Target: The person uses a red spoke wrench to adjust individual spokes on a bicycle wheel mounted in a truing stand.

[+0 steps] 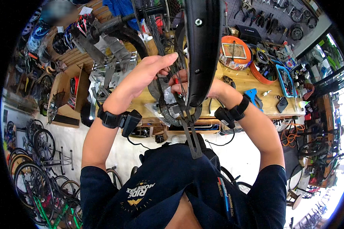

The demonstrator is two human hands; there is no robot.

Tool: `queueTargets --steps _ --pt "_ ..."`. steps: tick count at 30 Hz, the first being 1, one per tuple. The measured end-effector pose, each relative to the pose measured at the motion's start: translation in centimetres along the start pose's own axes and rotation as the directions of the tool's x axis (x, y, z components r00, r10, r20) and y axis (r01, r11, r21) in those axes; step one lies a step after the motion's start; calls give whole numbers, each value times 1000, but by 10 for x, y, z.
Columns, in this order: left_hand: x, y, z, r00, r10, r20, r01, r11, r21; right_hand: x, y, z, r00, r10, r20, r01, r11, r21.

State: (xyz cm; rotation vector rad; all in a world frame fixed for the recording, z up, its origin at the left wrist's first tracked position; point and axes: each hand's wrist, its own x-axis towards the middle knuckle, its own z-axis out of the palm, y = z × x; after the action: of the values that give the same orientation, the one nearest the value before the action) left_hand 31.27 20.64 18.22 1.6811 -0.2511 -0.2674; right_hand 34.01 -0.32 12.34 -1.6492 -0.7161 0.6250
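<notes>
A bicycle wheel stands upright before me, its wide black rim point(203, 49) seen edge-on, with thin spokes on its left side. My left hand point(151, 72) is at the spokes, thumb stretched across them and fingers curled in; what they grip is hidden. My right hand point(180, 87) reaches round behind the rim, which covers part of it. Its fingertips pinch a small red tool point(176, 81) among the spokes. Below the hands, dark metal arms point(191, 137) of a stand point toward me. A clear plastic bag point(168, 94) lies close by.
A wooden workbench point(233, 107) carries an orange round tray point(235, 44), a blue tray point(284, 82) and a blue-handled tool point(254, 98). Metal stand parts point(111, 68) and an open cardboard box point(67, 93) are on the left. Pliers point(260, 21) hang at the back. Bicycles point(38, 168) crowd the lower left.
</notes>
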Motion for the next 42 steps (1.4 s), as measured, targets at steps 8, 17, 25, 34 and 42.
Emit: queueTargets --steps 8,17,25,34,42 --pt "1 -4 -3 999 -37 -24 38 999 37 -5 -24 11 980 -122 -157 63 939 -338" --pt "-1 -9 -2 999 -46 -4 46 999 -17 -24 -49 -20 902 -167 -398 195 980 31" --pt "-1 -1 0 994 -68 86 77 992 -104 -45 -57 19 967 83 -243 -60 993 98" --pt "-1 -5 2 996 -68 63 75 992 -106 -31 -68 17 968 178 -175 -193 979 -73" --pt "2 -10 1 997 -60 39 63 994 -94 -29 -71 31 964 155 -217 -196 964 -181"
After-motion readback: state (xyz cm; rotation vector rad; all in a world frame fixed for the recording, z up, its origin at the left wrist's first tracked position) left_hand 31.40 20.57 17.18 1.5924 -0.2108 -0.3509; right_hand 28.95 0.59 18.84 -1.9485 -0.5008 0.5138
